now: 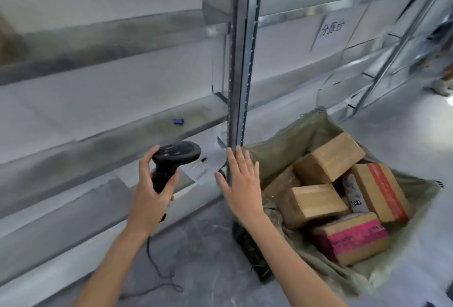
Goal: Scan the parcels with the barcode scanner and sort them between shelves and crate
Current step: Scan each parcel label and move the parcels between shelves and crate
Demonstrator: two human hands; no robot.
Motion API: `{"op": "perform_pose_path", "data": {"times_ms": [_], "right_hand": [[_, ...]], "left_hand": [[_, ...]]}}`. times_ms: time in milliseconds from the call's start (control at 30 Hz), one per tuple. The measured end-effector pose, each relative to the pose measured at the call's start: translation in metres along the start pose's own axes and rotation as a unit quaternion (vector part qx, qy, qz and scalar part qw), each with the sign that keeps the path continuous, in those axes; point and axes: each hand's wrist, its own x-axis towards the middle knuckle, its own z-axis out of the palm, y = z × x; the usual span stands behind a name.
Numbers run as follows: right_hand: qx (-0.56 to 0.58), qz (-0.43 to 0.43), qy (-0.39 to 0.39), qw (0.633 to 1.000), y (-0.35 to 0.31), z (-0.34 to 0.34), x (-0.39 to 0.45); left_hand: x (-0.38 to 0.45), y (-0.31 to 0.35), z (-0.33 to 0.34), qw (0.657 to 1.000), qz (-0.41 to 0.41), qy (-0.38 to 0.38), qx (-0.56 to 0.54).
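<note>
My left hand [149,194] grips the handle of a black barcode scanner [175,159], its head pointing right over the low shelf. A thin cable hangs from it to the floor. My right hand [241,181] is open, fingers spread, held flat in front of the metal shelf upright [241,73], holding nothing. To the right, a crate lined with green sacking [306,132] holds several cardboard parcels: a plain brown one [329,157], another brown one [312,202], one with red tape [382,191] and one with a pink label [353,238].
Grey metal shelves [103,140] run across the left and back. A sheet of paper with a pen [203,167] lies on the low shelf, and a small blue object [178,121] sits one level up. A paper sign [332,30] hangs on the right rack. A black mat [252,252] lies beside the crate.
</note>
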Motion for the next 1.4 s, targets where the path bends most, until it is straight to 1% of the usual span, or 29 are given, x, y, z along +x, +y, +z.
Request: {"op": "perform_pose_path", "data": {"times_ms": [133,267,400,500,633,733,867,1000,1200,1400], "right_hand": [[0.036,-0.050,-0.011,0.998,-0.060,0.029,-0.003],[0.041,-0.113,-0.067,0.990,-0.135,0.073,-0.012],[0.049,-0.180,-0.135,0.973,-0.218,0.111,-0.024],[0.057,-0.219,-0.153,0.962,-0.283,0.136,-0.039],[0.078,-0.243,-0.182,0.950,-0.362,0.168,-0.070],[0.077,-0.262,-0.207,0.939,-0.420,0.193,-0.093],[0.066,-0.301,-0.213,0.927,-0.493,0.229,-0.124],[0.078,-0.314,-0.222,0.920,-0.561,0.257,-0.152],[0.100,-0.342,-0.234,0.905,-0.652,0.291,-0.186],[0.121,-0.372,-0.262,0.882,-0.753,0.345,-0.206]], "left_hand": [[-0.022,-0.004,-0.054,0.998,0.003,0.058,0.027],[-0.054,-0.017,-0.122,0.990,-0.022,0.133,0.042],[-0.090,-0.032,-0.205,0.971,-0.041,0.228,0.051],[-0.118,-0.045,-0.269,0.956,-0.055,0.284,0.053],[-0.159,-0.061,-0.350,0.937,-0.057,0.340,0.063],[-0.191,-0.072,-0.407,0.924,-0.059,0.372,0.073],[-0.231,-0.087,-0.479,0.907,-0.067,0.409,0.077],[-0.259,-0.097,-0.546,0.895,-0.064,0.433,0.081],[-0.280,-0.119,-0.645,0.871,-0.061,0.482,0.071],[-0.284,-0.148,-0.738,0.847,-0.045,0.525,0.063]]}}
